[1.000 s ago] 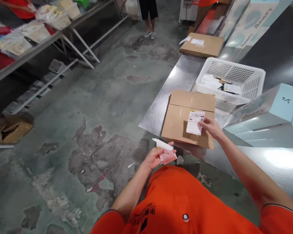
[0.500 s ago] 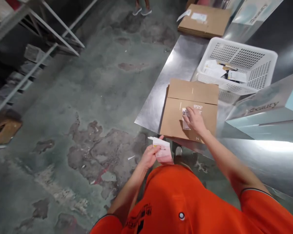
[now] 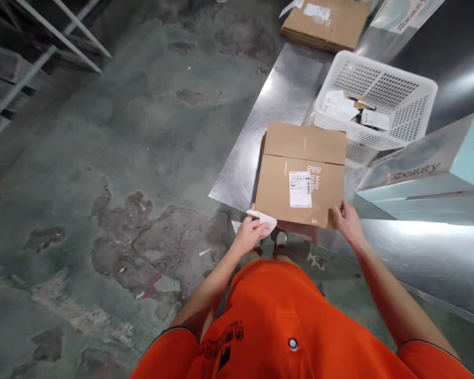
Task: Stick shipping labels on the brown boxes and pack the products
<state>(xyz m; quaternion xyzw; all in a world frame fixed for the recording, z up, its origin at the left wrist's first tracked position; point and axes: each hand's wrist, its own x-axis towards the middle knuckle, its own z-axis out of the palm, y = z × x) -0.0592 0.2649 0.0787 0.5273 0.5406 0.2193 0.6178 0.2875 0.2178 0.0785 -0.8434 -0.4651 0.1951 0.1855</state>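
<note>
A closed brown cardboard box [image 3: 296, 158] lies at the near edge of a shiny metal table [image 3: 288, 89], with a white shipping label [image 3: 300, 189] stuck on its top. My left hand [image 3: 249, 234] is closed on a crumpled white strip of label backing [image 3: 264, 218] and rests at the box's near left corner. At the near right corner, my right hand [image 3: 346, 222] grips the box, fingers curled over its edge.
Behind the box stands a white perforated plastic basket [image 3: 403, 100] with loose papers inside. Pale blue cartons [image 3: 426, 173] lie to the right. Flattened cardboard [image 3: 324, 23] sits at the table's far end. Stained concrete floor [image 3: 122, 158] spreads left, with metal shelving legs [image 3: 51, 37].
My right hand left the label, now stuck flat on the box, and moved to the near right corner. My left hand, still holding the backing, came up against the near left corner.
</note>
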